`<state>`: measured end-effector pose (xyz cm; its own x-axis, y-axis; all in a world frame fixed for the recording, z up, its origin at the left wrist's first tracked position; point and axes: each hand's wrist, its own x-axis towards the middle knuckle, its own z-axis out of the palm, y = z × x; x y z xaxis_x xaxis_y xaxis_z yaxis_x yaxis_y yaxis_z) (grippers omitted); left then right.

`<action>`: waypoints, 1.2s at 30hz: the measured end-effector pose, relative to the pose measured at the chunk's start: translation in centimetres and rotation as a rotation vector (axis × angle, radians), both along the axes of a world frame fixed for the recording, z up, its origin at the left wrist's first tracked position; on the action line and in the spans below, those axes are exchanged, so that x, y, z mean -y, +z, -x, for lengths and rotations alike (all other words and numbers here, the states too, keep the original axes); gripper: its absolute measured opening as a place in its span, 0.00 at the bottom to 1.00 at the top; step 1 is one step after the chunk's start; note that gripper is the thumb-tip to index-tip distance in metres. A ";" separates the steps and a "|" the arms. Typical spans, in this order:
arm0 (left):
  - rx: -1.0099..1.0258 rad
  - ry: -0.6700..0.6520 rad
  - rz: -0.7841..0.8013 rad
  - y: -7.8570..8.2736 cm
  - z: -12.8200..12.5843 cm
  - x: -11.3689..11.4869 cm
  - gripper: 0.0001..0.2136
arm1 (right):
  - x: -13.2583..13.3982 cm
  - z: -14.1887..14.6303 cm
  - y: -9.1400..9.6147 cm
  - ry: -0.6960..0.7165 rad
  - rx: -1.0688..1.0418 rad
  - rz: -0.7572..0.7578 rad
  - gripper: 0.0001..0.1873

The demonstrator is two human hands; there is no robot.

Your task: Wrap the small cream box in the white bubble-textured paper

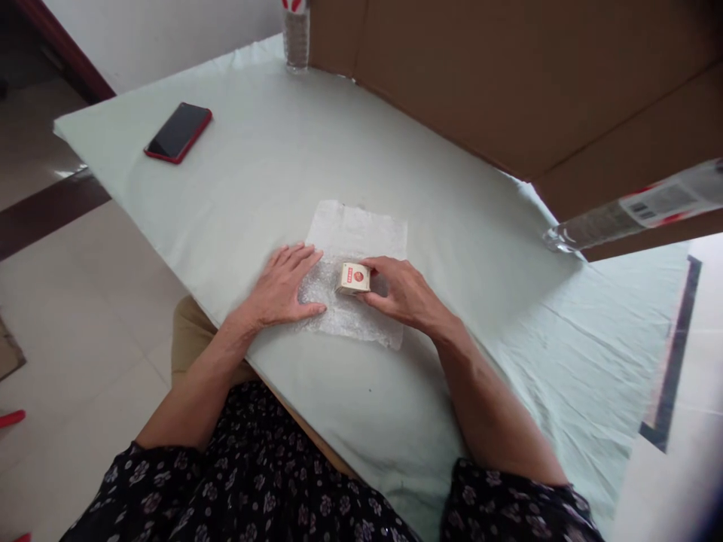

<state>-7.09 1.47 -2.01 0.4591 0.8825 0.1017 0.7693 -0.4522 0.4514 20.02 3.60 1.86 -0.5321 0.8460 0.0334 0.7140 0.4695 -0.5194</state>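
Observation:
A small cream box (pixel 355 278) with a red label and a round red mark is over the middle of a sheet of bubble wrap (pixel 358 229). My right hand (pixel 404 292) grips the box from its right side, thumb at the near edge and fingers at the far edge. On the left edge of the bubble wrap rests my left hand (pixel 287 287), palm down, fingers stretched out and thumb apart. A gap lies between that hand and the box. The underside of the box is hidden.
The table has a pale green cloth (pixel 237 196). A phone (pixel 179 133) in a red case lies at the far left. A large cardboard panel (pixel 452 83) stands at the back, with a clear bottle (pixel 297 38) at its left end and another bottle (pixel 626 214) at the right.

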 end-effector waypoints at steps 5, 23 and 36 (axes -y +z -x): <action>0.016 0.001 -0.008 0.2 0.1 0.0 0.42 | 0.0 0.5 0.0 -0.018 -0.020 0.021 0.20; -0.072 -0.114 -0.111 2.6 -2.1 5.7 0.20 | 0.1 0.1 0.1 0.004 -0.037 0.014 0.25; 0.348 0.205 -0.096 3.6 -4.2 3.1 0.05 | 6.0 -0.7 0.7 0.014 0.076 -0.312 0.14</action>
<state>-2.86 -1.60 1.55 0.1987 0.9311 0.3060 0.6566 -0.3582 0.6637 20.69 -2.41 2.53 -0.5543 0.7938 0.2503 0.7375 0.6078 -0.2945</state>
